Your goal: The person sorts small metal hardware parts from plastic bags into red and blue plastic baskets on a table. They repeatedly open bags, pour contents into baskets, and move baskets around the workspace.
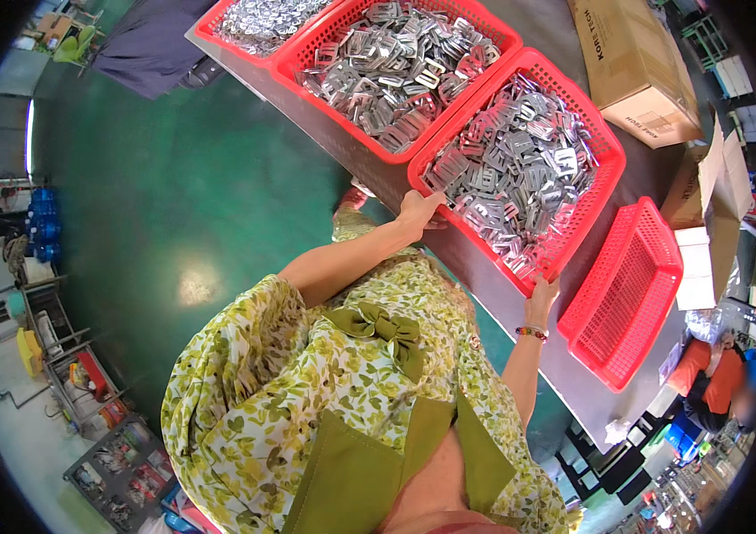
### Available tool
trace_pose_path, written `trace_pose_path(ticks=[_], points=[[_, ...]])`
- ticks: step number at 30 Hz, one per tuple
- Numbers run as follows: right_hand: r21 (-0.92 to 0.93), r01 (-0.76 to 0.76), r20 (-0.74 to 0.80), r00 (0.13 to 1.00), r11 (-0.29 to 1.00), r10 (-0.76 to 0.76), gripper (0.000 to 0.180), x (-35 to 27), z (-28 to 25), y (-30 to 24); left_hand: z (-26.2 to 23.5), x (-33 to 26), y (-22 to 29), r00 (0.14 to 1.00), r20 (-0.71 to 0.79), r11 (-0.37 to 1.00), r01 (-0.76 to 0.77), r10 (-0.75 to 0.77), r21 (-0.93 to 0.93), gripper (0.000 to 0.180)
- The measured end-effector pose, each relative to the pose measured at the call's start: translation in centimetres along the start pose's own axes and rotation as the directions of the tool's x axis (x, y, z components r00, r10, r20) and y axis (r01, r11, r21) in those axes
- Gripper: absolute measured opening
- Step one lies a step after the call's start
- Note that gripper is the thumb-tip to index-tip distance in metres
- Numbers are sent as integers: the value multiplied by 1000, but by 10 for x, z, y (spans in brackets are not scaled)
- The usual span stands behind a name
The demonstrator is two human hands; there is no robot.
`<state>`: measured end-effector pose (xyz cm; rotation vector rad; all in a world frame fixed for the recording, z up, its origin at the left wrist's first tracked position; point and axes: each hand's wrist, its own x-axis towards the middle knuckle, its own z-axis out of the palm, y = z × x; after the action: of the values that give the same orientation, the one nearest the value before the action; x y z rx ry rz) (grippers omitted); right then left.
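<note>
A red plastic basket [609, 182] full of silver metal buckles [525, 165] rests on the dark table in front of me. My left hand [420, 212] grips its near left corner, with the thumb at the rim and the other fingers partly hidden below it. At the near right corner, my right hand [543, 292] holds the rim, a beaded bracelet [532, 333] on that wrist. The fingers of the right hand are partly hidden by the basket wall. Both forearms reach out from my green leaf-patterned clothing.
To the left stand a second red basket [284, 69] of buckles and a third red basket [264, 60] with smaller metal pieces. Empty red baskets [624, 298] lie to the right on the table [565, 378]. Cardboard boxes [636, 67] line the far side. A person [711, 378] is at far right.
</note>
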<state>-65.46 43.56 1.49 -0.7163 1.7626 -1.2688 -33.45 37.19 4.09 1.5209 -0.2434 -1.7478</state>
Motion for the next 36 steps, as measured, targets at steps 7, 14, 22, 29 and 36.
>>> trace_pose_path(ticks=[7, 14, 22, 29, 36], points=[[-206, 95, 11, 995, 974, -95, 26, -19, -4, 1, -4, -5, 4, 1000, 23, 1000, 3, -2, -8, 25], [-171, 0, -187, 982, 985, -32, 42, -14, 1, 43, -11, -33, 11, 1000, 20, 990, -13, 11, 139, 24], [-221, 99, -147, 980, 970, -134, 38, -49, 17, -24, -8, -35, 6, 986, -161, 999, 31, -29, 15, 22], [-242, 126, -137, 977, 962, -163, 39, -36, 8, -1, -6, -31, 2, 987, -161, 1000, 8, -4, 19, 19], [-305, 41, -150, 985, 952, -90, 36, -34, 12, -17, -15, -22, -2, 997, -73, 995, -24, 32, 99, 19]])
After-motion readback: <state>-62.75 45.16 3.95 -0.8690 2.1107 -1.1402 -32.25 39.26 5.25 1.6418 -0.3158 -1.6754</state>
